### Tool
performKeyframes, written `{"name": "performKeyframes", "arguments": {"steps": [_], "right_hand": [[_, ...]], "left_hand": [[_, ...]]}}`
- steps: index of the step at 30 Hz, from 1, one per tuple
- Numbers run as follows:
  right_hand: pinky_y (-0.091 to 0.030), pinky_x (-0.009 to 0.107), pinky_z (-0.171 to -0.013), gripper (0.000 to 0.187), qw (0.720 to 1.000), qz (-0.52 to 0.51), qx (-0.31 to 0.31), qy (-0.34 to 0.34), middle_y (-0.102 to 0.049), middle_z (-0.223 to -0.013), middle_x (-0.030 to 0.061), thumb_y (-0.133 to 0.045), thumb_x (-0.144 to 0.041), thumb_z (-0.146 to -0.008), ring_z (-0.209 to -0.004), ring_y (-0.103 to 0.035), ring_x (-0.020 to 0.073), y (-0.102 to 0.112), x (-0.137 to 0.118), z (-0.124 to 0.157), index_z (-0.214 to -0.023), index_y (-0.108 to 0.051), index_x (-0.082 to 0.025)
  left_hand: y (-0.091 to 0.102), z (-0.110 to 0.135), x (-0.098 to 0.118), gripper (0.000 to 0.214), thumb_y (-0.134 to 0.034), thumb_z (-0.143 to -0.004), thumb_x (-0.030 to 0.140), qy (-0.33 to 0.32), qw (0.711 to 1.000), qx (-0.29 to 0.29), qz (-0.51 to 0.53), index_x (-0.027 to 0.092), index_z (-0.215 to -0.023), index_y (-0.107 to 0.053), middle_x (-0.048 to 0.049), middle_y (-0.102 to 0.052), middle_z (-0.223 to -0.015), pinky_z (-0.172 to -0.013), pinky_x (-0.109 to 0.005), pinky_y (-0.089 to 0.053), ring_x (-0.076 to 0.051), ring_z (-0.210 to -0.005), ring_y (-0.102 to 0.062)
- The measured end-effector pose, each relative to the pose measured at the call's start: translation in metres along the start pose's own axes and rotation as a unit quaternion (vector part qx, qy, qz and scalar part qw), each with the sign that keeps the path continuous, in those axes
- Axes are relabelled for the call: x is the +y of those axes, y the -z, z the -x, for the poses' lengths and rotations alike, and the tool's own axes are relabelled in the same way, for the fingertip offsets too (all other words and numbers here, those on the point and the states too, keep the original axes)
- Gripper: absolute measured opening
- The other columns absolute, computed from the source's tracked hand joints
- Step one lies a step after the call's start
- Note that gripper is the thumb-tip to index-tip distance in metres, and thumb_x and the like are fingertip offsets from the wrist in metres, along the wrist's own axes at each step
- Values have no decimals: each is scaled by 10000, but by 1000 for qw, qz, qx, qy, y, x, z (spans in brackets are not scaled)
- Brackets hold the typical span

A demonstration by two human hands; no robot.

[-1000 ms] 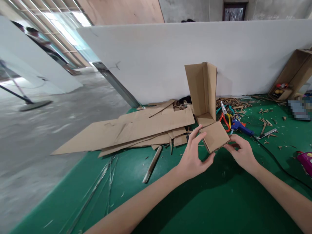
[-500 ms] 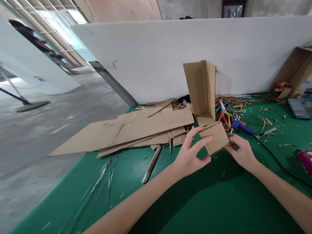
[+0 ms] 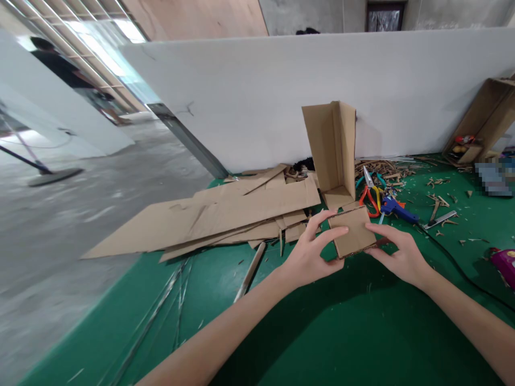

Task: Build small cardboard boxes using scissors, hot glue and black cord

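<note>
Head view: the right hand (image 3: 402, 258) has shifted fingers onto the box's (image 3: 356, 239) top (the left hand (image 3: 304, 259) grips its other side), so both now hold it, more steadily I'd judge, nearer me than the tall carton (image 3: 326, 147).

A dark-topped person (image 3: 60, 67) appears at upper left; a white partition (image 3: 249, 91) spans upper centre; a purple object (image 3: 505, 264) lies far right.

small box (image 3: 351, 236): matt cardboard | tabletop (image 3: 354, 332): smooth, glossy | partition (image 3: 249, 96): smooth
</note>
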State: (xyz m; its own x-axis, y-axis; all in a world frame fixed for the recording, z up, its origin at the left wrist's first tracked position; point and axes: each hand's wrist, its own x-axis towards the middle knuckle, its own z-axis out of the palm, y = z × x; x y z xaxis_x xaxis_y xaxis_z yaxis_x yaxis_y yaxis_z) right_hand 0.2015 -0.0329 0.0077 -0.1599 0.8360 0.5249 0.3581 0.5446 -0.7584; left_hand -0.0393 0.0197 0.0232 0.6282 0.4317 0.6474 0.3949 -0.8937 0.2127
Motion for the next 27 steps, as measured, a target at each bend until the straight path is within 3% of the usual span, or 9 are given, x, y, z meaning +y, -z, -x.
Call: {"name": "performKeyframes", "arguments": {"steps": [9,27], "right_hand": [[-646,368,-721,367,1000,10,21,10,-749,-1141,42,-646,-249,-876,-930,-727,235,-2,0,0,-1235,-690,-313],[-648,365,-703,380,998,25,50,26,-733,-1184,52,-640,-231,-879,-1012,-711,250,-5,-2,1,-1247,-679,-314]], "left_hand": [[1,1,-3,664,-714,-739,143,22,999,-19,13,322,-1323,-454,-131,-406,-1424,-1002,-490,-521,-345,-1345,-448],[1,-1,2,664,-677,-773,104,16,999,-17,47,320,-1350,-428,-139,-341,-1469,-1032,-505,-509,-346,-1402,-381]]}}
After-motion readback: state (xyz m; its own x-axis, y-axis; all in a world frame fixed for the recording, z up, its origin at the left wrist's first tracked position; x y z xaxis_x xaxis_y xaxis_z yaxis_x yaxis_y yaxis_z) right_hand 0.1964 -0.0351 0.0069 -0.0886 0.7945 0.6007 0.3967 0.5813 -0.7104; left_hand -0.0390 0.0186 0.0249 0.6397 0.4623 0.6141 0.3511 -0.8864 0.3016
